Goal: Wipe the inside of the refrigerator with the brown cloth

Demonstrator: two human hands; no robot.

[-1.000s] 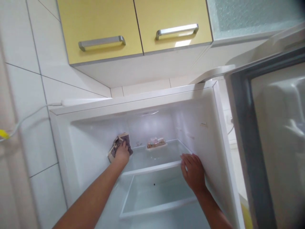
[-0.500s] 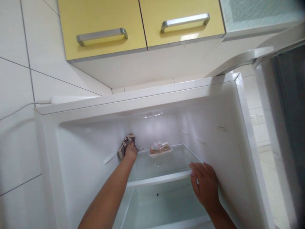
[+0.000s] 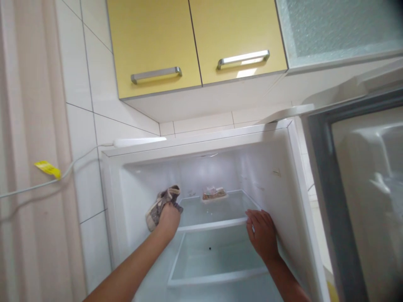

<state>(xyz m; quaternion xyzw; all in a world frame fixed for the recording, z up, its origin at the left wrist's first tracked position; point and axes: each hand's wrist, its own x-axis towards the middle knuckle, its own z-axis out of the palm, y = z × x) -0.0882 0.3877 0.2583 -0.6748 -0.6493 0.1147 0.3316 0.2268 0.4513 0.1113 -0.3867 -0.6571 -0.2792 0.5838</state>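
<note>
My left hand (image 3: 170,218) is closed on a crumpled grey-brown cloth (image 3: 156,208) with pale edges, against the left inner wall of the fridge (image 3: 135,167). My right hand (image 3: 262,230) rests at the right end of the front edge of the upper glass shelf (image 3: 214,225), fingers stretched out and holding nothing. Towards the back of that shelf sits a small white tray of food (image 3: 214,194) in clear wrapping, apart from both hands. The cloth's lower part is partly hidden behind my left hand.
A second glass shelf (image 3: 217,279) lies below. The open fridge door (image 3: 333,201) stands on the right. Yellow cabinets (image 3: 157,46) with metal handles hang above. A cable with a yellow tag (image 3: 48,169) runs at the left, in front of a pinkish curtain (image 3: 34,235).
My left hand has drawn the cloth along the left wall towards the front. My right hand stays on the shelf edge. The view has tilted back, showing more of the door and left side.
</note>
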